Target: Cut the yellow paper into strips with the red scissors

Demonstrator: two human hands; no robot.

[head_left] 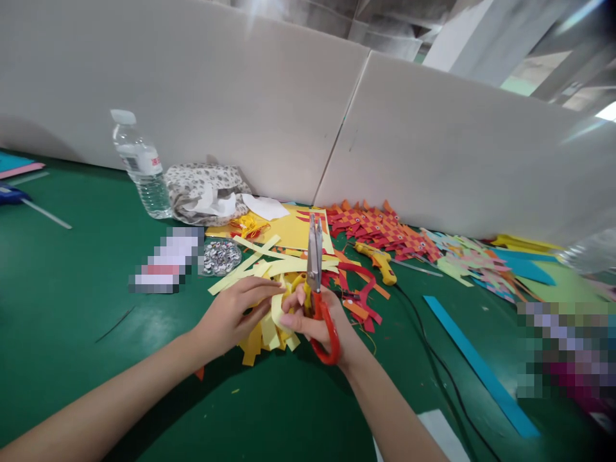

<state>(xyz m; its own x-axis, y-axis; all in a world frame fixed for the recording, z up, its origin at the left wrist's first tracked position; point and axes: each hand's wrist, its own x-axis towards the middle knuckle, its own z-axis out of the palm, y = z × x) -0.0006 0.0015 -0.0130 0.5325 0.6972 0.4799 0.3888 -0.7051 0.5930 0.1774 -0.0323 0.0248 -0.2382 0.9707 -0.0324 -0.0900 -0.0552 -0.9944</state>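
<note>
My right hand (320,324) grips red-handled scissors (317,282), their blades closed and pointing away from me. My left hand (235,314) pinches a woven piece of yellow paper strips (269,327) just left of the scissors, fingers curled round its edge. Both hands meet over a heap of loose yellow strips (269,263) on the green table (72,301). Red and orange strips (359,295) lie just to the right of my right hand.
A water bottle (142,167), a patterned cloth bag (205,189) and a dish of googly eyes (220,256) stand at the back left. A yellow glue gun (380,260) with black cord, woven paper fish (380,228) and a blue strip (481,366) lie right. White partition boards (240,96) close the back.
</note>
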